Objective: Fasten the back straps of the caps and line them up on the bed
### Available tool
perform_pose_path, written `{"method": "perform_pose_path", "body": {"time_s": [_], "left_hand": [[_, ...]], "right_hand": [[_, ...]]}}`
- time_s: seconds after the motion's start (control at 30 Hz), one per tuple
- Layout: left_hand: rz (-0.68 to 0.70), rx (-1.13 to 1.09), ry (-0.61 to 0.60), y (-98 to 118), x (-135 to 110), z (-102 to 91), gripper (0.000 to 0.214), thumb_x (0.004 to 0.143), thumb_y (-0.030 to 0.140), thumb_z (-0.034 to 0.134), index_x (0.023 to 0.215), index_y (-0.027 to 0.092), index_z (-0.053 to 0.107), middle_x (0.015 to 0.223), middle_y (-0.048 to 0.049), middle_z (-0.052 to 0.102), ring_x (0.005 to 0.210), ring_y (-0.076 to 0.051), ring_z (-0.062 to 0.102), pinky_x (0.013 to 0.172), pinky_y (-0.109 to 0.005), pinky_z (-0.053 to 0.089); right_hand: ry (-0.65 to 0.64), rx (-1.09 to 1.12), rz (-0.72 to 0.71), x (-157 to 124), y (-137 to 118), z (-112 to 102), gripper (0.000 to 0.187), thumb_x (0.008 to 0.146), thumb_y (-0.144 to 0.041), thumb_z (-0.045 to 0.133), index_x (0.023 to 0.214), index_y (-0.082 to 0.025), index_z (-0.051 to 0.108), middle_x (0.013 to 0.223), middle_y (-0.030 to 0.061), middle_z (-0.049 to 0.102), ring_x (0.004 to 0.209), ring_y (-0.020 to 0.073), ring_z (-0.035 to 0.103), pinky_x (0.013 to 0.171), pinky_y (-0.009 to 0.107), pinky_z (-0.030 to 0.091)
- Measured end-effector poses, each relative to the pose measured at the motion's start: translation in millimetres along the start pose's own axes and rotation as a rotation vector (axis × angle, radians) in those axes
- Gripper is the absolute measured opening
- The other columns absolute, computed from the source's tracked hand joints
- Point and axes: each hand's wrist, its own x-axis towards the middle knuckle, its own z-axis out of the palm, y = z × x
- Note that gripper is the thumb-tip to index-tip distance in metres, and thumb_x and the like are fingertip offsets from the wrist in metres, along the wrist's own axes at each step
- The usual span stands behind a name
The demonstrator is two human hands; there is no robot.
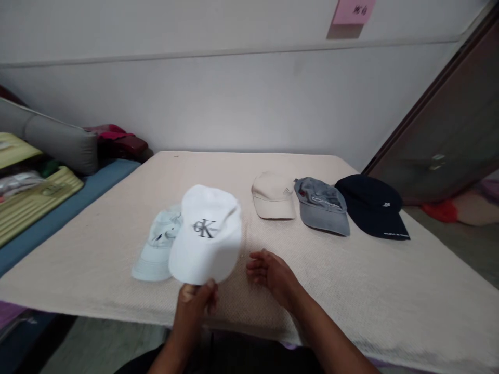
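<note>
We gripped a white baseball cap (212, 241) lettered CK by its brim's edge, left thumb on top, its front tilted toward us over a cream-covered table (105, 228). Our left hand (197, 298) bore it alone; our right hand (273, 274) hung beside it, fingers loosely curled, grasping nothing we could see. Beige (273, 198), gray (324, 209) and navy (370, 202) caps sat to the right. With only the brim pinched, we judged, the crown could sag or twist free, and a low sweep leftward could drag the pale blue cap (153, 257). The white cap hid part of that one; whether they touched, we could not tell. Our left fingertips were largely obscured, the navy brim's slogan illegible, the pink wall note (354, 11) cropped.
</note>
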Motion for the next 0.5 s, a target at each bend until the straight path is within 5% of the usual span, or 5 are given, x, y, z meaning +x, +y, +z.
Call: {"method": "perform_pose_path", "body": {"time_s": [0.13, 0.2, 0.27, 0.37, 0.5], "left_hand": [[-0.065, 0.128, -0.267, -22, -25, 35.0, 0.023, 0.069, 0.024, 0.07, 0.049, 0.016, 0.06, 0.041, 0.0016, 0.048, 0.039, -0.009, 0.039, 0.04, -0.021, 0.03], [-0.104, 0.09, -0.38, -26, -34, 47.8, 0.007, 0.07, 0.022, 0.07, 0.066, 0.016, 0.069, 0.051, -0.0018, 0.059, 0.045, -0.012, 0.048, 0.045, -0.022, 0.037], [-0.156, 0.006, -0.455, -24, -38, 55.2, 0.025, 0.065, 0.017, 0.074, 0.09, 0.017, 0.071, 0.077, -0.009, 0.07, 0.068, -0.02, 0.062, 0.061, -0.028, 0.048], [-0.188, -0.145, -0.425, -12, -30, 56.7, 0.052, 0.053, 0.011, 0.081, 0.104, 0.018, 0.068, 0.107, -0.0148, 0.068, 0.105, -0.032, 0.058, 0.087, -0.038, 0.047], [-0.362, -0.459, -0.381, 3, -9, 52.7, 0.041, 0.067, 0.046, 0.069, 0.095, 0.016, 0.068, 0.104, -0.018, 0.069, 0.111, -0.039, 0.055, 0.09, -0.05, 0.045]], "right_hand": [[-0.038, 0.275, -0.066, -6, -26, -11, 0.038, 0.083, -0.051, 0.049, 0.093, -0.017, 0.064, 0.086, 0.0096, 0.071, 0.08, 0.0224, 0.066, 0.068, 0.033, 0.051], [0.027, 0.321, -0.114, -12, -40, -21, 0.029, 0.08, -0.042, 0.054, 0.093, -0.018, 0.064, 0.083, 0.0081, 0.071, 0.079, 0.0243, 0.067, 0.067, 0.036, 0.052], [0.078, 0.339, -0.13, -20, -51, -32, 0.024, 0.074, -0.031, 0.06, 0.095, -0.018, 0.064, 0.079, 0.0078, 0.072, 0.076, 0.0255, 0.067, 0.066, 0.037, 0.052], [0.073, 0.353, -0.112, -33, -57, -49, 0.034, 0.067, -0.021, 0.065, 0.1, -0.016, 0.063, 0.076, 0.0087, 0.072, 0.074, 0.0272, 0.068, 0.065, 0.038, 0.052], [0.046, 0.351, -0.131, -45, -52, -61, 0.036, 0.062, -0.021, 0.07, 0.097, -0.016, 0.064, 0.073, 0.0079, 0.071, 0.071, 0.027, 0.068, 0.064, 0.037, 0.052]]}}
